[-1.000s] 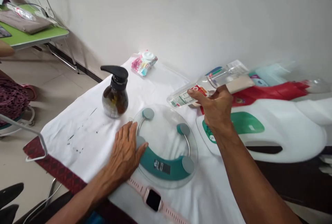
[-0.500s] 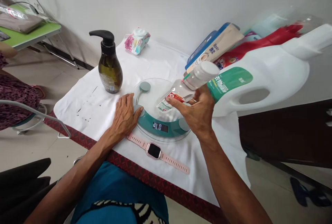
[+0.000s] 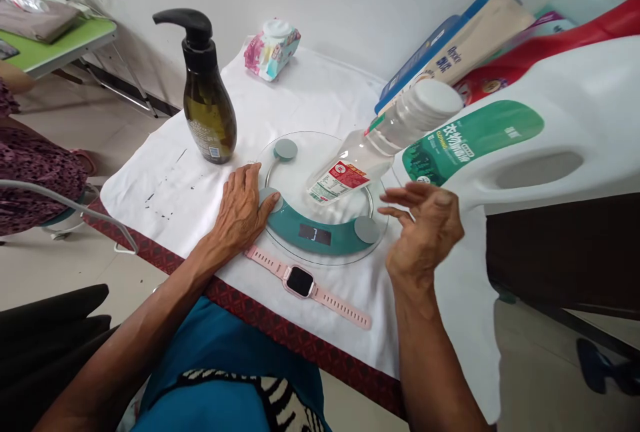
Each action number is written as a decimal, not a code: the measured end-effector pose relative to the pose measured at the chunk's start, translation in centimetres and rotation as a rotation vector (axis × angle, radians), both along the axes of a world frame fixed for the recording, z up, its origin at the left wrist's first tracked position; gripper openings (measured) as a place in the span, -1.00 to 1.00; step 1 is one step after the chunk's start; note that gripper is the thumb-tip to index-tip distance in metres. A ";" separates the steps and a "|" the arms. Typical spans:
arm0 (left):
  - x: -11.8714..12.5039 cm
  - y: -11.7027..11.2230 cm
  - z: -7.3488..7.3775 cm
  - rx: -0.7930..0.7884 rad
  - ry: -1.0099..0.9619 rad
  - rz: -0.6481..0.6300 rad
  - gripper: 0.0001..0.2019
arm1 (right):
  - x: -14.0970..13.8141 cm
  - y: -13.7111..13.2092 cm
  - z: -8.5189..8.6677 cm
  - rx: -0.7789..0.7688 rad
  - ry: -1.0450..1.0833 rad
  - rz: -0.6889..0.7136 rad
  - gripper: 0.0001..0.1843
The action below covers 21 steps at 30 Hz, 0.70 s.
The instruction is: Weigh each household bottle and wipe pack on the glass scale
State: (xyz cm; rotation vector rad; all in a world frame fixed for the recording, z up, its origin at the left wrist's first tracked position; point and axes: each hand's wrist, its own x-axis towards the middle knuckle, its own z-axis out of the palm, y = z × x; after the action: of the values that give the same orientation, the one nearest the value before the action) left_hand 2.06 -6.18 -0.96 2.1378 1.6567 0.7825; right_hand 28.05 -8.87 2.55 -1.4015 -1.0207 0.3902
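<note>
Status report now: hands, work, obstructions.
Left hand at rim of round clear-glass, teal-banded scale. Right hand empty, beside it. Clear plastic white-capped bottle on scale. Nearest possible obstruction: large white plastic jug, right side.

Looks to me like a room in someone's home: a round glass scale with a teal band (image 3: 343, 235), a white plastic laundry jug labelled in green (image 3: 585, 119) and an olive-brown pump bottle (image 3: 207, 112) share a white-clothed table (image 3: 330, 95), with dark-blue slippers (image 3: 594, 364) on pale floor tiles (image 3: 45, 265).
</note>
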 end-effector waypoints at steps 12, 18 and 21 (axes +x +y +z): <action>-0.4 0.1 0.4 0.027 0.033 -0.035 -0.41 | 2.5 -0.1 -3.3 -0.032 0.151 -0.229 -0.35; -0.4 0.0 0.5 0.026 0.037 -0.040 -0.38 | 2.6 -0.2 -3.3 -0.045 0.173 -0.231 -0.34; -0.3 0.0 0.5 0.026 0.044 -0.042 -0.38 | 2.6 -0.1 -3.4 -0.051 0.176 -0.230 -0.36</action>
State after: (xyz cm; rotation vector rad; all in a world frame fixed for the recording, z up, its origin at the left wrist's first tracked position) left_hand 1.75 -6.22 -0.44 2.2159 1.6266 0.7539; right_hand 30.65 -8.96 -0.81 -1.4847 -0.7022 0.3640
